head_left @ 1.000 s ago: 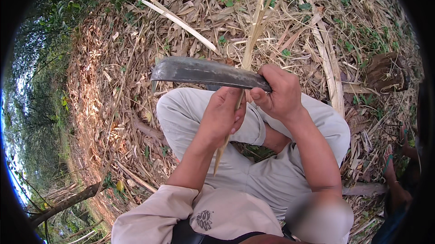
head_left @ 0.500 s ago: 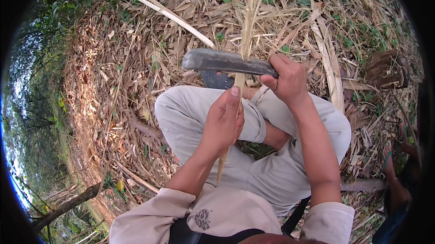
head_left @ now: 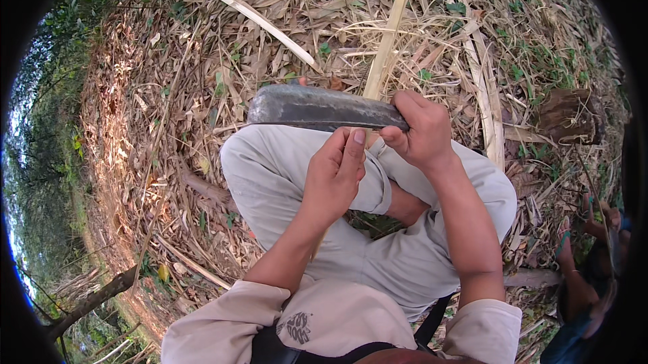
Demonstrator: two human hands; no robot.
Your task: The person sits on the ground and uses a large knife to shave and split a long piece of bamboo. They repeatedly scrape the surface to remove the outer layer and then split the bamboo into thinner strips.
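Note:
My right hand (head_left: 424,129) is wrapped round the end of a broad dark machete (head_left: 317,106), whose handle is hidden in the fist. The blade points left, level across my lap just above my knees. A long pale bamboo strip (head_left: 391,33) runs away from me beneath the blade. My left hand (head_left: 337,165) pinches the strip's near part between thumb and fingers, close to the blade's near edge. Most of the strip below that hand is hidden by it and my forearm. My crossed legs in light trousers (head_left: 378,256) lie under both hands.
Dry leaves and thin pale shavings (head_left: 378,30) cover the ground ahead. Split bamboo pieces lie at the far left (head_left: 256,19) and right (head_left: 482,73). A brown stump (head_left: 570,115) stands to the right. Another person's legs (head_left: 577,283) show at the lower right edge.
The machete has come nearer to me and turned to show more of its flat side. The strip's far end has swung right, and loose curls have left it. My left hand stays about level.

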